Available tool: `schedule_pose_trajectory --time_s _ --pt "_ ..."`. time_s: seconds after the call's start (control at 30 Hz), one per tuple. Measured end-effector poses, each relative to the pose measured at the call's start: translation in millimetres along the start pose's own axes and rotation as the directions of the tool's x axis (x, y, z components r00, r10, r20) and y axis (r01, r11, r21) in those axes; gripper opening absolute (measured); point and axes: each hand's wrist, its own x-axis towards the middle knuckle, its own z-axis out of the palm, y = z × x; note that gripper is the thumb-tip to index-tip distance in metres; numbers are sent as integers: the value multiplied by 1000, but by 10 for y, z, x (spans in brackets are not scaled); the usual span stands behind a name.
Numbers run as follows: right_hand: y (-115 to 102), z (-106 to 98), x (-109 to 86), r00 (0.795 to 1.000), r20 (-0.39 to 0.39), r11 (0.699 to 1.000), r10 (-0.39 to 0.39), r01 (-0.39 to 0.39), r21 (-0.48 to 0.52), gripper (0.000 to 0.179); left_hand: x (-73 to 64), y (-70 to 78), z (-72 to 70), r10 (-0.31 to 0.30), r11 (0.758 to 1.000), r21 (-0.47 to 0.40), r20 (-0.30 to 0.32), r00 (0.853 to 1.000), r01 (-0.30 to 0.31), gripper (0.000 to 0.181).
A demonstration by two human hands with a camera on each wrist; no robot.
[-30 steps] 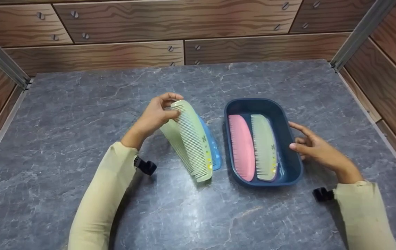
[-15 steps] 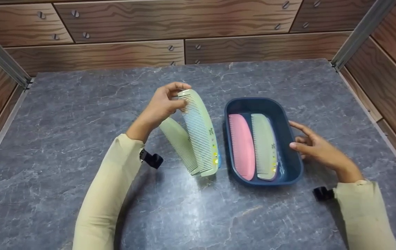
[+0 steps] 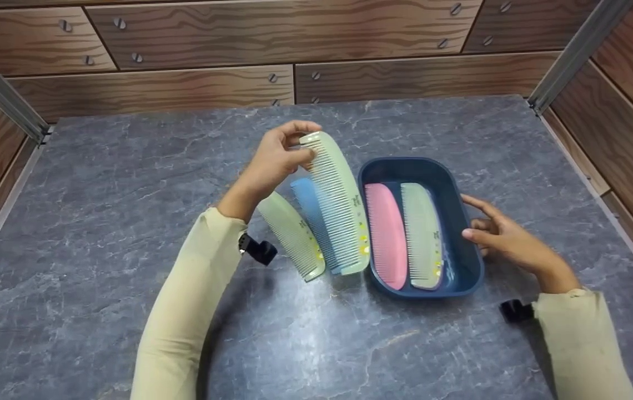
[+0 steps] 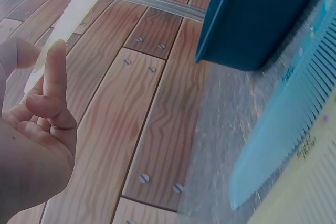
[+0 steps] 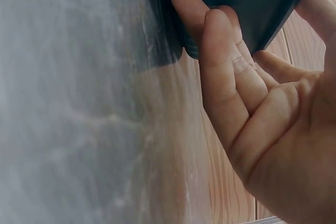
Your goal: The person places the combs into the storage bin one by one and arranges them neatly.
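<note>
My left hand (image 3: pixel 275 161) pinches a pale green comb (image 3: pixel 344 189) by its far end, thumb on the toothed side. The comb is raised and tilted, its near end overlapping the box's left rim in the head view. Beneath it on the table lie a blue comb (image 3: pixel 306 205), partly hidden, and another pale green comb (image 3: pixel 291 236). Inside the dark blue box (image 3: pixel 427 160) sit a pink comb (image 3: pixel 387 236) and a pale green one (image 3: pixel 422 236), with a purple edge showing under the green. My right hand (image 3: pixel 508 239) touches the box's right wall with relaxed fingers, thumb at the rim.
The grey marbled table (image 3: pixel 127 222) is bounded by wood-patterned panels (image 3: pixel 211 33) behind and at both sides. Metal corner posts (image 3: pixel 580 53) stand at the back. Black wrist cameras (image 3: pixel 261 251) hang below each cuff.
My left hand has lifted the pale green comb and carried it rightward and away from me, to the box's left rim. The blue comb shows more now. My right hand stays at the box.
</note>
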Motion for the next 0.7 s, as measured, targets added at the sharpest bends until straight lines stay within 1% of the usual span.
schedule_pose_trajectory --time_s 0.23,0.47,0.6,0.7 --pt "-2 1 0 1000 -14 1000 3 -3 -19 70 103 63 115 19 999 -38 9 1000 -19 41" --pt "15 12 7 1000 1 1000 -8 8 -4 69 153 104 237 16 1000 -27 49 999 -15 41" --pt "16 3 4 1000 2 1000 -19 19 10 68 185 73 324 20 999 -41 72 997 -17 40" --pt "14 -4 2 1000 11 1000 -25 24 15 68 208 15 394 11 998 -57 74 997 -7 40"
